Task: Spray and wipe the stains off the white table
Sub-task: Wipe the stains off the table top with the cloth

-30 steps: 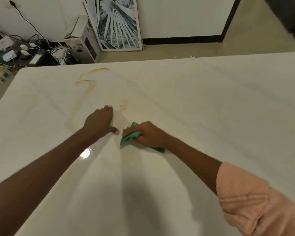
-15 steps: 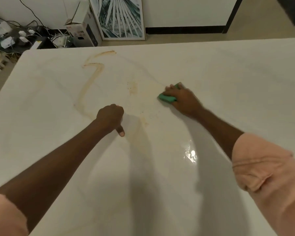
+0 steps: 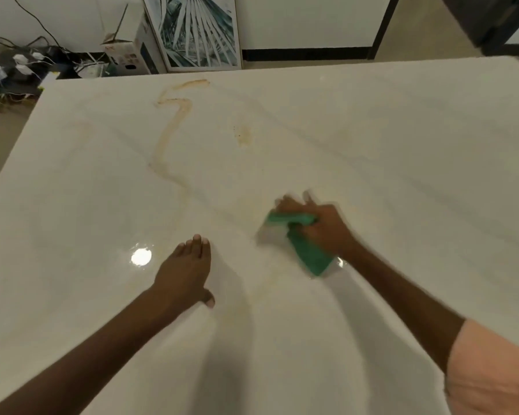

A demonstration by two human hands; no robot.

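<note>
A white table (image 3: 402, 151) fills most of the view. A long brown wavy stain (image 3: 170, 136) runs from its far left toward the middle, and a small brown spot (image 3: 242, 136) lies to the right of it. My right hand (image 3: 321, 226), blurred by motion, is closed on a green cloth (image 3: 309, 250) pressed against the table near the middle. My left hand (image 3: 186, 272) rests flat on the table, fingers together and thumb out, holding nothing. No spray bottle is in view.
Beyond the table's far edge, a framed palm-leaf picture (image 3: 195, 31) leans on the wall beside a cardboard box (image 3: 129, 55). Cables and plugs (image 3: 21, 67) lie on the floor at far left. A lamp's reflection (image 3: 141, 256) shines on the table.
My right hand has swept the green cloth back from the far middle toward me. My left hand has gone from knuckles down to lying flat on the table.
</note>
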